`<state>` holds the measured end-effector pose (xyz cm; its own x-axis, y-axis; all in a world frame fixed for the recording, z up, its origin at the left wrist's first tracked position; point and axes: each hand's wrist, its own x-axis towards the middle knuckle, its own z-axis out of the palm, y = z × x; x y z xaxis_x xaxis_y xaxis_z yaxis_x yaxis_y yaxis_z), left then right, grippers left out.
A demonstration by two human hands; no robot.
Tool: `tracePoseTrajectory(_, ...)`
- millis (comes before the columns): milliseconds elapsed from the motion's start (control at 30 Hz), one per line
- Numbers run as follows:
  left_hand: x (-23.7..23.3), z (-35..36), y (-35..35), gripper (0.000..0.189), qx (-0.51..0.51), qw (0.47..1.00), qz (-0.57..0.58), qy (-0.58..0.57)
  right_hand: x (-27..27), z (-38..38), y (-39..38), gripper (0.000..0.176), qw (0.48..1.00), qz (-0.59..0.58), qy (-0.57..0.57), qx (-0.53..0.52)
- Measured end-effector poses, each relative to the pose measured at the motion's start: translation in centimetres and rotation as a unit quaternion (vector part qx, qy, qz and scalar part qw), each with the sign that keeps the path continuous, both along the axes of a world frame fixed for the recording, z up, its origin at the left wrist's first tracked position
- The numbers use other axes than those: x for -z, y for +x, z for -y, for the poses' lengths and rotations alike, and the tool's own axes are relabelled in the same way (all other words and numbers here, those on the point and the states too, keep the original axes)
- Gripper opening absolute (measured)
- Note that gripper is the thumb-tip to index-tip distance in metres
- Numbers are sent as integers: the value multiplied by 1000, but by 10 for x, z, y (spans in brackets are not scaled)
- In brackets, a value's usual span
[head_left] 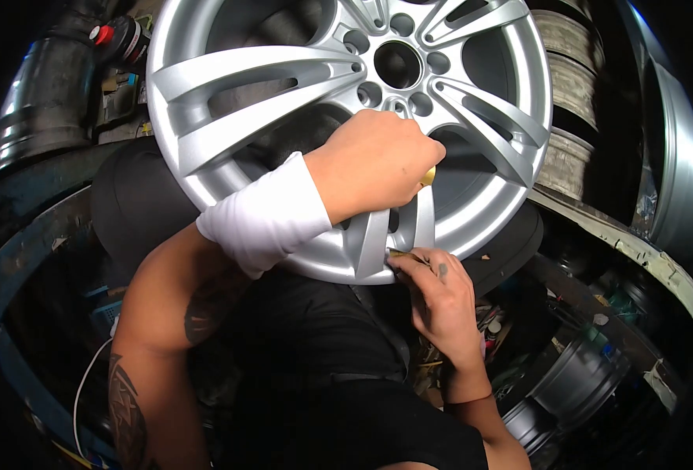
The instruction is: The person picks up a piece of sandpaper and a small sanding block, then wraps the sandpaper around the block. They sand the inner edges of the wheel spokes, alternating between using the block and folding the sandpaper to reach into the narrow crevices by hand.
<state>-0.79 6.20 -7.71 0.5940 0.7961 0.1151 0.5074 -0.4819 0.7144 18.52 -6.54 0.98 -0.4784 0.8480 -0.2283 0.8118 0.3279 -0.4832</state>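
A silver alloy wheel rim (252, 63) with paired spokes lies tilted across my lap, its face toward me. My left hand (381, 160) is closed in a fist over the lower spokes, just below the hub hole. The edge of a small yellow piece (428, 176) shows beneath its fingers; the rest is hidden. At the bottom of the rim, my right hand (444, 290) pinches another small yellowish piece (398, 253) against the end of a spoke. A white sleeve (272, 215) covers my left wrist.
Stacked wheel rims (567, 102) stand at the right, beside a pale worn ledge (620, 243). Below right lie more grey rims (581, 380). At the upper left are a dark bottle with a red cap (102, 34) and a shiny metal cylinder (41, 102). A white cable (84, 384) hangs at the left.
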Motion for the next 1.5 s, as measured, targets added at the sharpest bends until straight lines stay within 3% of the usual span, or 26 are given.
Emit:
tracePoseTrajectory(333,0,0,0,16,-1,1000,-2,2,-3,2,-6,31,999,5,-13,36)
tracePoseTrajectory(433,1,0,0,16,-2,1000,-3,5,-11,2,-8,25,995,31,-77,55)
tracePoseTrajectory(833,1,0,-2,24,-3,1000,-4,1,0,4,-5,30,1000,-1,-1,24)
tracePoseTrajectory(1133,-1,2,1,25,6,1000,-16,-5,18,14,-5,25,998,-29,35,47)
tracePoseTrajectory(1500,2,1,-1,21,-4,1000,-11,14,2,10,-10,26,999,33,24,20)
